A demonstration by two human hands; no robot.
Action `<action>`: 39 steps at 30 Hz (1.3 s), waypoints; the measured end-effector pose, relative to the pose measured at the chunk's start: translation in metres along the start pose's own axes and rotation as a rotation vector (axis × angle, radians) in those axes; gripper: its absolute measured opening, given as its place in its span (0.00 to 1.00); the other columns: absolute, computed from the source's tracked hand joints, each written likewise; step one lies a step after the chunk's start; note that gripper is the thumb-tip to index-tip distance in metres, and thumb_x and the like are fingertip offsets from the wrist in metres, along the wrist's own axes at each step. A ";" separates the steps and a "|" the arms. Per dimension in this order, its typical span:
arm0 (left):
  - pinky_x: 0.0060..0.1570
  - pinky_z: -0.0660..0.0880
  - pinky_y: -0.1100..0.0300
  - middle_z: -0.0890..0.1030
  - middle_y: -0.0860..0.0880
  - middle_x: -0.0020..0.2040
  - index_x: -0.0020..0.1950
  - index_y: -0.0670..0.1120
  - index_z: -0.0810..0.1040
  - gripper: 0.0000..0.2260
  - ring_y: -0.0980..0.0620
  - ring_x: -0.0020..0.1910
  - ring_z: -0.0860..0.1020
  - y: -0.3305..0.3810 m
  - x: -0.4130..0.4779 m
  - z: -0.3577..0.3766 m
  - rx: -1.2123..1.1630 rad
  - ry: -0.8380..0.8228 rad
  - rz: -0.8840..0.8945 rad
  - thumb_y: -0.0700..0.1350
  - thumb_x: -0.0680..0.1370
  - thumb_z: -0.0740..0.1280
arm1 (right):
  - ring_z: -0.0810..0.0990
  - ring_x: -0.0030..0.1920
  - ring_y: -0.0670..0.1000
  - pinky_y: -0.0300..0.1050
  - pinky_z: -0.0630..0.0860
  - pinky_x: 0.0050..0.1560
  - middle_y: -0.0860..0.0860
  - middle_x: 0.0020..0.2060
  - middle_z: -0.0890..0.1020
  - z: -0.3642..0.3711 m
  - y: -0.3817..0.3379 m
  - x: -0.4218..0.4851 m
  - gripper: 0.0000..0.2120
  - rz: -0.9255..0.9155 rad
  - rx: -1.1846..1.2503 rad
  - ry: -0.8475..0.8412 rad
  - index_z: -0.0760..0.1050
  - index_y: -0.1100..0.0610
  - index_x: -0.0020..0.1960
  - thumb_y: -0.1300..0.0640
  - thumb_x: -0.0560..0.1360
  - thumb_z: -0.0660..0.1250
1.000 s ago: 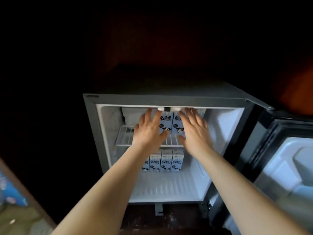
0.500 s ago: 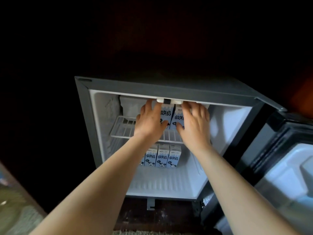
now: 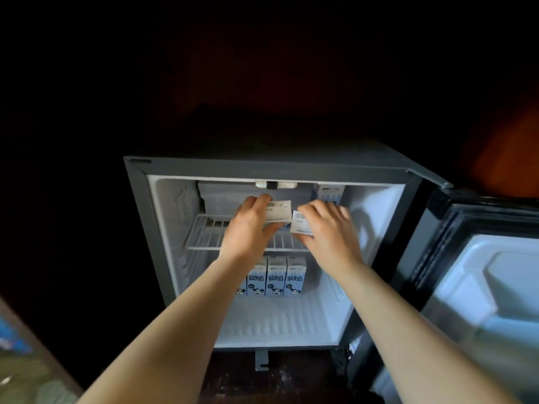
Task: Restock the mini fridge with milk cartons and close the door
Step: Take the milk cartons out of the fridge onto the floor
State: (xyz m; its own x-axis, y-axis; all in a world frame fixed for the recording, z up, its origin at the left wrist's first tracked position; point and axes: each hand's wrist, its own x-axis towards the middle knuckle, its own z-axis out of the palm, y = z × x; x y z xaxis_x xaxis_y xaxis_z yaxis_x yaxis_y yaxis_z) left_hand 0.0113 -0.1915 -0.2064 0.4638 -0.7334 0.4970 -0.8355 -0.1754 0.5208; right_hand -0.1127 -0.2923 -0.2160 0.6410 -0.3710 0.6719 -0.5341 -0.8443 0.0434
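The grey mini fridge stands open, its door swung out to the right. My left hand grips a tilted milk carton above the wire shelf. Beside it, my right hand grips a second tilted carton. One blue-and-white carton stands upright at the shelf's back right. A row of cartons stands on the fridge floor below, partly hidden by my left forearm.
A white freezer box fills the upper left of the interior. The white ribbed fridge floor lies in front of the lower cartons. A blurred surface with blue and green items is at the bottom left. The surroundings are dark.
Both hands have pulled back toward me, each tipping a carton forward so its top faces me. A carton at the shelf's back right has come into view.
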 end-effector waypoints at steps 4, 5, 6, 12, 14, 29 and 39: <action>0.49 0.78 0.51 0.77 0.44 0.55 0.62 0.42 0.72 0.18 0.45 0.49 0.78 0.005 -0.009 -0.009 0.049 -0.035 0.036 0.44 0.74 0.70 | 0.80 0.44 0.56 0.50 0.74 0.45 0.52 0.44 0.81 -0.013 -0.004 -0.003 0.21 0.018 0.019 -0.037 0.78 0.57 0.51 0.54 0.61 0.79; 0.48 0.78 0.50 0.77 0.44 0.54 0.62 0.42 0.72 0.18 0.45 0.48 0.78 0.007 -0.012 -0.012 0.058 -0.037 0.040 0.44 0.74 0.70 | 0.80 0.44 0.56 0.50 0.74 0.45 0.52 0.44 0.81 -0.017 -0.005 -0.004 0.21 0.019 0.025 -0.040 0.79 0.57 0.51 0.54 0.61 0.79; 0.48 0.78 0.51 0.77 0.44 0.54 0.62 0.43 0.71 0.18 0.46 0.48 0.78 0.008 -0.015 -0.015 0.068 -0.039 0.041 0.45 0.74 0.69 | 0.79 0.44 0.56 0.49 0.74 0.44 0.52 0.44 0.81 -0.022 -0.006 -0.005 0.20 0.016 0.031 -0.041 0.79 0.57 0.51 0.54 0.62 0.79; 0.47 0.77 0.56 0.78 0.46 0.54 0.63 0.45 0.72 0.18 0.47 0.48 0.78 0.016 -0.031 -0.038 0.067 -0.041 0.073 0.47 0.75 0.69 | 0.78 0.46 0.57 0.49 0.74 0.44 0.52 0.45 0.81 -0.051 -0.016 -0.011 0.20 -0.027 0.079 -0.044 0.78 0.57 0.53 0.54 0.64 0.78; 0.45 0.74 0.58 0.77 0.46 0.54 0.63 0.45 0.72 0.18 0.47 0.48 0.77 0.023 -0.038 -0.046 0.047 -0.034 0.078 0.48 0.75 0.69 | 0.77 0.48 0.56 0.50 0.74 0.45 0.50 0.45 0.81 -0.062 -0.018 -0.014 0.20 -0.042 0.078 -0.030 0.78 0.56 0.53 0.53 0.64 0.78; 0.42 0.77 0.54 0.74 0.52 0.59 0.68 0.52 0.67 0.22 0.47 0.47 0.80 0.113 -0.103 -0.077 0.208 -0.142 0.357 0.57 0.76 0.64 | 0.67 0.47 0.48 0.47 0.71 0.43 0.47 0.46 0.81 -0.179 -0.009 -0.105 0.22 0.079 0.094 0.001 0.78 0.54 0.54 0.49 0.63 0.77; 0.43 0.76 0.56 0.75 0.56 0.56 0.65 0.55 0.66 0.19 0.53 0.49 0.78 0.206 -0.121 -0.047 0.164 -0.294 0.612 0.60 0.76 0.62 | 0.67 0.51 0.46 0.45 0.68 0.48 0.42 0.49 0.76 -0.264 0.041 -0.184 0.21 0.294 0.083 -0.154 0.75 0.51 0.60 0.47 0.69 0.72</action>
State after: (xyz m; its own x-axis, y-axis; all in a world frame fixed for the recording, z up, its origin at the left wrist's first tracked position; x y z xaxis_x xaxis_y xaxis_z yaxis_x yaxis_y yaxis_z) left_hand -0.2035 -0.1078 -0.1265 -0.1838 -0.8754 0.4470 -0.9657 0.2457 0.0840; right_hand -0.3981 -0.1568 -0.1431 0.5457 -0.6516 0.5269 -0.6656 -0.7191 -0.1998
